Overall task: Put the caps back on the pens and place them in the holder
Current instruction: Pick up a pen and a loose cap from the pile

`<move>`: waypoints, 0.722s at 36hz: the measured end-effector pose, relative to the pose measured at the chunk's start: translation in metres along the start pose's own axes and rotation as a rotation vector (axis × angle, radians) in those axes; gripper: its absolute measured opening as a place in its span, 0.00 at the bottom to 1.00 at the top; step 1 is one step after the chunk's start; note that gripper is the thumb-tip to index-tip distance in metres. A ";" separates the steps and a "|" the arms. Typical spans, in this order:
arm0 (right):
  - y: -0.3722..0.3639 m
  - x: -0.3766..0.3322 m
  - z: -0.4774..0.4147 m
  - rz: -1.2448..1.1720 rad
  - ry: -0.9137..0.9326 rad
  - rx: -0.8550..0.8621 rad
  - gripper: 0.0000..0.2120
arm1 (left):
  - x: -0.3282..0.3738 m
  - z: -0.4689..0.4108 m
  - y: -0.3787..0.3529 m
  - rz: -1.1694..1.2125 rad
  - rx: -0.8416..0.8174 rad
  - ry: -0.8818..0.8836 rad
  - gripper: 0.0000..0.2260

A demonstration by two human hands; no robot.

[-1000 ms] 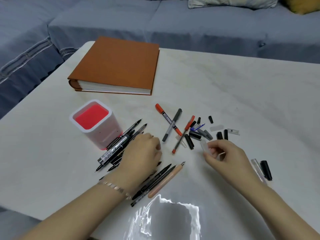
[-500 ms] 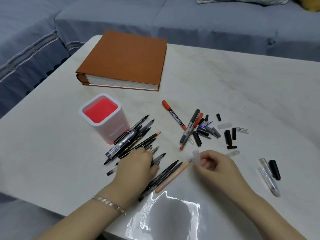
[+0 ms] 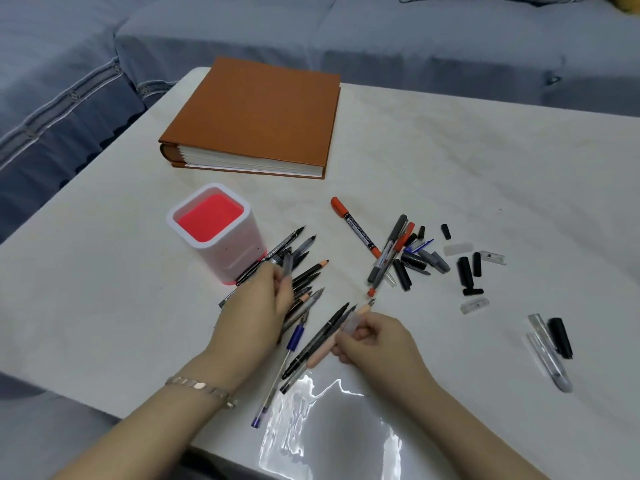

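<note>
A white pen holder (image 3: 221,247) with a red inside stands on the white table (image 3: 450,161). Beside it lies a heap of uncapped pens (image 3: 311,271). My left hand (image 3: 256,313) rests on this heap and pinches a greyish pen between thumb and fingers. My right hand (image 3: 374,344) holds a clear cap (image 3: 349,322) near the tip of a peach-coloured pen (image 3: 341,337). A blue-grip pen (image 3: 280,365) lies between my hands. Further right lie a red marker (image 3: 353,226) and several loose black, grey and clear caps (image 3: 433,259).
A thick orange-covered book (image 3: 259,116) lies at the back of the table. A clear pen barrel (image 3: 549,355) and a black cap (image 3: 561,337) lie at the right. A glossy reflection (image 3: 329,427) marks the near edge. A blue sofa (image 3: 381,36) stands behind.
My left hand has gone into the pen heap and taken hold of a pen. My right hand has carried the clear cap leftward from the caps to the peach pen's tip.
</note>
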State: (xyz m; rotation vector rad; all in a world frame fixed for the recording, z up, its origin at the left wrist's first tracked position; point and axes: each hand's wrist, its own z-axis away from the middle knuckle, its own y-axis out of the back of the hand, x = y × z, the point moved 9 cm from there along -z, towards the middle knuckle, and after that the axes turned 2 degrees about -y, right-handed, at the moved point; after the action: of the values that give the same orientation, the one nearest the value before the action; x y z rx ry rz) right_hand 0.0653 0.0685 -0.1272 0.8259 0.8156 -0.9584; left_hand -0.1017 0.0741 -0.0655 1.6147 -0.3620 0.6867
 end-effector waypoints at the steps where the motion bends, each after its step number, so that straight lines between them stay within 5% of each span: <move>1: -0.003 -0.001 -0.001 -0.009 -0.001 0.005 0.05 | -0.002 -0.001 0.004 0.046 0.020 0.018 0.08; 11: -0.016 -0.004 -0.015 -0.057 -0.019 0.022 0.05 | -0.028 0.023 -0.017 -0.191 -0.234 0.040 0.14; 26: -0.013 -0.011 -0.023 -0.061 0.009 0.030 0.04 | -0.016 0.015 -0.021 -0.154 -0.174 -0.037 0.09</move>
State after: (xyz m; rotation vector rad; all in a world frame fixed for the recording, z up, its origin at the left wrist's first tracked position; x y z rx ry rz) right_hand 0.0453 0.0880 -0.1310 0.8356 0.8398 -1.0240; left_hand -0.0984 0.0605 -0.0925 1.4738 -0.3119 0.4948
